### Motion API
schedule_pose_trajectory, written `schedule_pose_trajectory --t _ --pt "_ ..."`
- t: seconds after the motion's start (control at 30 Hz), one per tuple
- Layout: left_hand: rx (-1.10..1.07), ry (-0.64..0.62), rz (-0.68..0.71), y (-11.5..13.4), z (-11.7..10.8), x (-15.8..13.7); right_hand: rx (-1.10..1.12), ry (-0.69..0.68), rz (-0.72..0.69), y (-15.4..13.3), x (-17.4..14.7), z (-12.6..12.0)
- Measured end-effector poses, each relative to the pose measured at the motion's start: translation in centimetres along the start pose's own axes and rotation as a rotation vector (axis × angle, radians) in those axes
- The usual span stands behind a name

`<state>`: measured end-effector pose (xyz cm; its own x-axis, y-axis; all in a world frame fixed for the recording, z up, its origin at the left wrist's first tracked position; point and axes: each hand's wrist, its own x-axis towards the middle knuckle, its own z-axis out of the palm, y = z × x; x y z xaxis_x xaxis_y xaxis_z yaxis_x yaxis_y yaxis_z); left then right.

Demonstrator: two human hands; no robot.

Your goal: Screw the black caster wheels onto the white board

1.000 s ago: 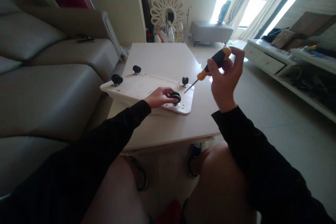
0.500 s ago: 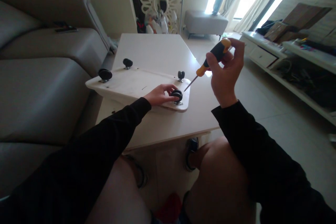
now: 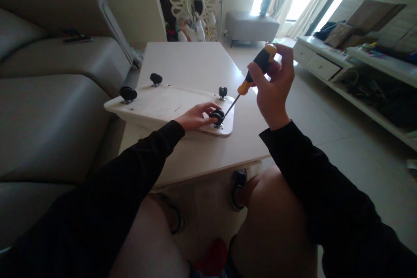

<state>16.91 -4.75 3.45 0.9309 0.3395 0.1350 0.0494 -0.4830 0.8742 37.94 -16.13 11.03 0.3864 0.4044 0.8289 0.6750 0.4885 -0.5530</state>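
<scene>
A white board [image 3: 156, 103] lies on the white table with black caster wheels at its corners. My left hand [image 3: 196, 116] grips the near-right caster wheel [image 3: 216, 116] between thumb and fingers. In my right hand [image 3: 275, 84] is a yellow-and-black screwdriver [image 3: 259, 64], held by its handle and slanting down to the left. Its tip reaches down beside the gripped wheel; whether it sits in a screw I cannot tell. Another caster wheel [image 3: 223, 92] stands at the far-right corner, and a third wheel [image 3: 128, 94] at the left end.
The white table [image 3: 189, 58] stretches away in front of my knees. A grey sofa [image 3: 48, 126] runs along the left side. On the right stands a low white cabinet [image 3: 321, 64] bearing cardboard and clutter. A grey bench [image 3: 252, 25] stands near the window.
My right hand has brought the screwdriver left and slightly down, so its tip is now closer to the gripped wheel's base. My left hand keeps hold of the wheel. The view has shifted slightly.
</scene>
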Motion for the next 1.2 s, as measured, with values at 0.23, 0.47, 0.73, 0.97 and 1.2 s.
schedule_pose_trajectory --t 0.23,0.47,0.73,0.97,1.2 --pt "-0.013 0.004 -0.019 -0.13 0.04 -0.06 -0.004 -0.048 0.039 -0.47 -0.33 0.0" --pt "-0.009 -0.008 -0.015 -0.46 0.14 0.12 0.015 -0.08 0.064 -0.5 -0.43 0.24" --pt "-0.007 -0.015 -0.016 -0.37 0.09 0.1 0.025 -0.124 0.101 -0.14 -0.71 0.54" --pt "-0.025 -0.012 0.019 -0.49 0.18 0.15 0.06 -0.13 0.097 -0.48 -0.74 0.52" --pt "-0.035 -0.03 0.028 -0.54 0.16 0.2 0.052 -0.161 0.1 -0.45 -0.85 0.48"
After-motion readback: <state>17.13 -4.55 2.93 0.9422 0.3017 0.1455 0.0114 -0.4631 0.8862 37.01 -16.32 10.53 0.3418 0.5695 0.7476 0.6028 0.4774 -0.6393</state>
